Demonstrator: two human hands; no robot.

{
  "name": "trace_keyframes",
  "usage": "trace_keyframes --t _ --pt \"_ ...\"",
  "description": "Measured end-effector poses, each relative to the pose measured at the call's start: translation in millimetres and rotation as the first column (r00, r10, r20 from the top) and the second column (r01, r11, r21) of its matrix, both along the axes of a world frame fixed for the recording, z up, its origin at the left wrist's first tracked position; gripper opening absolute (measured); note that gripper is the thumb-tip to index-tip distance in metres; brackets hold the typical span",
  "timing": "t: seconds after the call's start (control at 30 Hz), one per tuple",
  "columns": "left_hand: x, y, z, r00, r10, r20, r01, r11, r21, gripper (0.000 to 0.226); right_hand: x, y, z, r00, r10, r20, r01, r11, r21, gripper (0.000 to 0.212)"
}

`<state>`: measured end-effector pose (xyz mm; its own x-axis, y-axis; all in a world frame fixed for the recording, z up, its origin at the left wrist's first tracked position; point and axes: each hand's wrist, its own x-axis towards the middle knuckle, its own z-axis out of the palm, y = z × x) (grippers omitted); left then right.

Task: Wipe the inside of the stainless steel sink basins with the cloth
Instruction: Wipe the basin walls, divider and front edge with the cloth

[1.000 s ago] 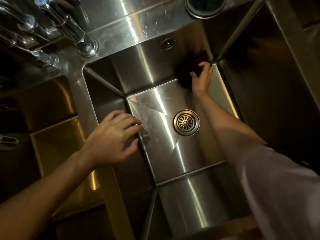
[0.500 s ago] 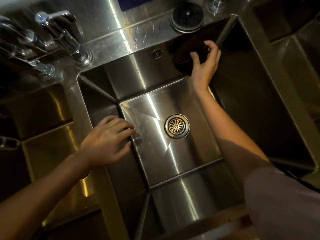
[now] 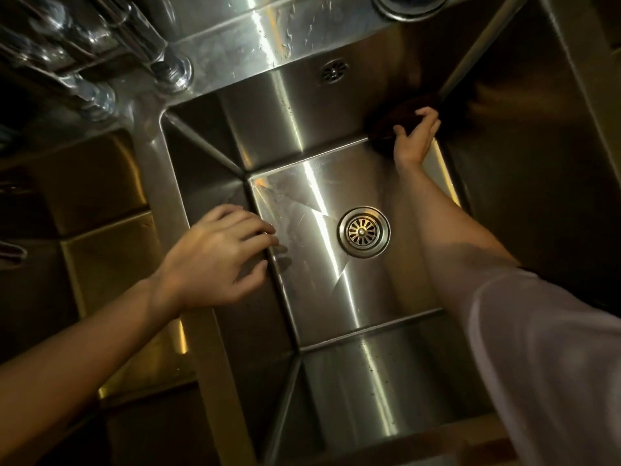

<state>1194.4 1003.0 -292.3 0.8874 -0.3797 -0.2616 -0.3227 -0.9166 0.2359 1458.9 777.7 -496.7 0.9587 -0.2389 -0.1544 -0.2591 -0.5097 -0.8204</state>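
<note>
The middle stainless steel basin (image 3: 302, 136) fills the view, with a round drain strainer (image 3: 364, 231) in its floor. My right hand (image 3: 414, 139) reaches into the basin's far right corner. It grips a dark cloth (image 3: 400, 117) and presses it against the back wall low down, near the floor. The cloth is dark and partly hidden by my fingers. My left hand (image 3: 221, 253) rests on the divider rim (image 3: 151, 183) at the basin's left edge, fingers loosely curled over the lip, holding nothing.
A second basin (image 3: 524, 163) lies to the right and a third (image 3: 97, 230) to the left. Chrome tap bases (image 3: 173, 70) stand at the back left. An overflow hole (image 3: 334, 70) sits in the back wall, and a round fitting (image 3: 408, 5) on the back ledge.
My right hand rose with the cloth up the back wall to the rim, then came back down into the lower far right corner. My left hand stayed on the rim.
</note>
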Motion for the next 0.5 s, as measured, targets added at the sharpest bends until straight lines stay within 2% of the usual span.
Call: trace_keyframes --t 0.1,0.2,0.33,0.5 --pt "1 0 1 1.0 -0.001 0.008 0.001 1.0 0.007 0.043 2 -1 -2 1.0 -0.018 -0.019 0.017 1.0 -0.006 0.04" --pt "1 -1 2 1.0 0.005 -0.004 -0.004 1.0 0.025 0.043 -2 -3 10 0.997 -0.065 0.048 0.062 0.996 0.062 0.038" --pt "1 -1 3 0.999 0.019 -0.039 -0.017 0.999 0.051 0.044 2 -10 49 0.966 -0.144 0.216 0.118 0.985 0.129 0.038" --pt "1 -2 3 0.999 0.026 -0.046 -0.023 0.998 0.064 0.043 5 -13 106 0.872 -0.184 0.454 0.069 0.964 0.258 0.039"
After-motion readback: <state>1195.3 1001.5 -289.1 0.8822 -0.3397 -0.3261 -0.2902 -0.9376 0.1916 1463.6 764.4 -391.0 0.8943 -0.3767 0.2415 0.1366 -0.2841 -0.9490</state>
